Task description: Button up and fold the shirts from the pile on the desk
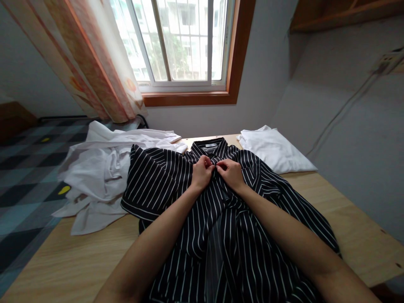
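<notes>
Shirt (176, 185): lying lengthwise on the bench (356, 219), collar pointing toward the window.
Hands: left hand (201, 171) and right hand (231, 173) both pinching the placket below the collar.

— What's on the wooden table (353, 227) in front of me?

— My striped shirt (176, 176) lies spread across it. Left of that shirt sits a crumpled white heap of clothes (101, 172); right of its collar, a folded white garment (274, 149).

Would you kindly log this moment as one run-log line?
left hand: pinching striped shirt near collar | right hand: same | crumpled white clothes left | folded white shirt right
</notes>
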A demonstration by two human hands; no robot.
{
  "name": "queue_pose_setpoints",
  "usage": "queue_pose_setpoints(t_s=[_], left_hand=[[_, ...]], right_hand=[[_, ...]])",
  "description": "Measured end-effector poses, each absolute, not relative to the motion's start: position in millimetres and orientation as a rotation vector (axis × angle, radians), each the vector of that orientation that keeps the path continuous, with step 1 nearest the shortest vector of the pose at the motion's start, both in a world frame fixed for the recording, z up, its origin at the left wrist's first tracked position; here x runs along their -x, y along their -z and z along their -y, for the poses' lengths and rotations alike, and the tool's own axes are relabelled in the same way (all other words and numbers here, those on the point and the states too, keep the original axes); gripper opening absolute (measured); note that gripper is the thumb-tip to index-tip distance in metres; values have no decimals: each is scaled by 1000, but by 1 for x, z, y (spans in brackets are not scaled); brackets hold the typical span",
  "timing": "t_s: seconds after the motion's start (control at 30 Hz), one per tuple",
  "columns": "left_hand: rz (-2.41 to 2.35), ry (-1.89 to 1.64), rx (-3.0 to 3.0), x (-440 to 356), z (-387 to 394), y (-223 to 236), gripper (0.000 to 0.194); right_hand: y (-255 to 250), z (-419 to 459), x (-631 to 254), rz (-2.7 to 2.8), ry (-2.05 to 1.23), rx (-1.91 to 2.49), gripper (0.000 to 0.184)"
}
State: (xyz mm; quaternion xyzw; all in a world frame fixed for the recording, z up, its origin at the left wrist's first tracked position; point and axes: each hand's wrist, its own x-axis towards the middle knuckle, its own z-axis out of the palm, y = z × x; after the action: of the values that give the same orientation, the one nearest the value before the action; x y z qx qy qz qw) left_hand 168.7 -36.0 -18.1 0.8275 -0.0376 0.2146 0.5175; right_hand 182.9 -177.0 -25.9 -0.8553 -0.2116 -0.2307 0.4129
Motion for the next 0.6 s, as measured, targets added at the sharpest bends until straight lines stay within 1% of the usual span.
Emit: queue_pose_setpoints(t_s=[0.2,0.37,0.5,0.6], left_hand=[[-17,-483,-1832,-170,40,21,15],[-55,-442,-1723,-173,40,23,18],[-49,-421,-1726,-177,38,26,16],[-27,-443,-1764,-178,38,27,16]], right_hand=[[28,175,-180,566,664,2285,12],[30,174,-180,652,684,2369,18],[29,174,-178,665,670,2360,18],[28,173,-178,597,662,2256,15]])
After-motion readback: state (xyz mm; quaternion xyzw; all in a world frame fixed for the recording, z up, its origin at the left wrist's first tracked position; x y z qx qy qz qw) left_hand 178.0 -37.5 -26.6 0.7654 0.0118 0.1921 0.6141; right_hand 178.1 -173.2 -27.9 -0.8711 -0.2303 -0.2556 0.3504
